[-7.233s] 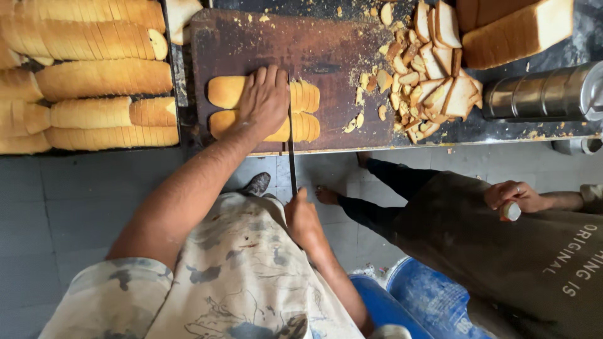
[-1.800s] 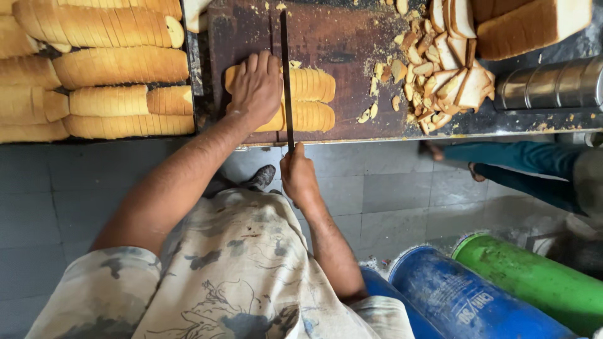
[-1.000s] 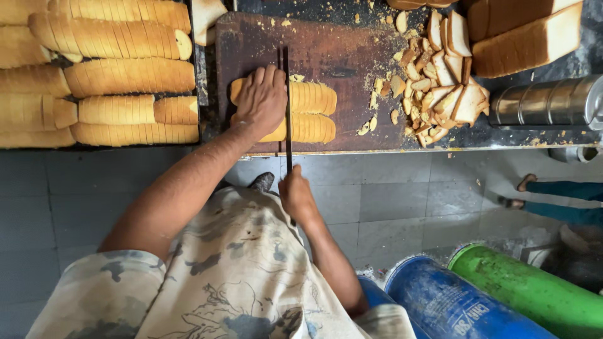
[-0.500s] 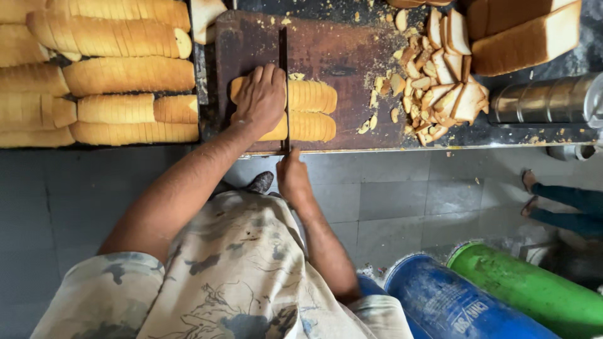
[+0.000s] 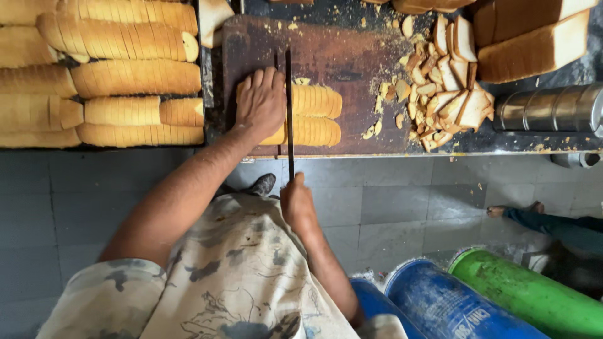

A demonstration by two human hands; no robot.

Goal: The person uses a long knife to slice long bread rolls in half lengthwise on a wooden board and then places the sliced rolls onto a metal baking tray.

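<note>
My left hand (image 5: 260,100) lies flat on two long bread loaves (image 5: 314,116) that rest side by side on a dark wooden cutting board (image 5: 352,56). The part of the loaves right of the hand is cut into thin slices. My right hand (image 5: 296,204) grips the handle of a long thin knife (image 5: 289,107), whose blade runs across both loaves just right of my left fingers.
Several sliced loaves (image 5: 125,75) are stacked at the left of the board. A heap of crust offcuts (image 5: 446,81) and whole loaves (image 5: 534,44) lie at the right, with a steel canister (image 5: 553,108). Blue (image 5: 452,301) and green drums (image 5: 527,295) stand on the tiled floor; another person's foot (image 5: 512,211) is at the right.
The knife has sawn back and forth through the loaves, my right hand drawing back from the board edge. The other person's legs have shifted toward the right edge.
</note>
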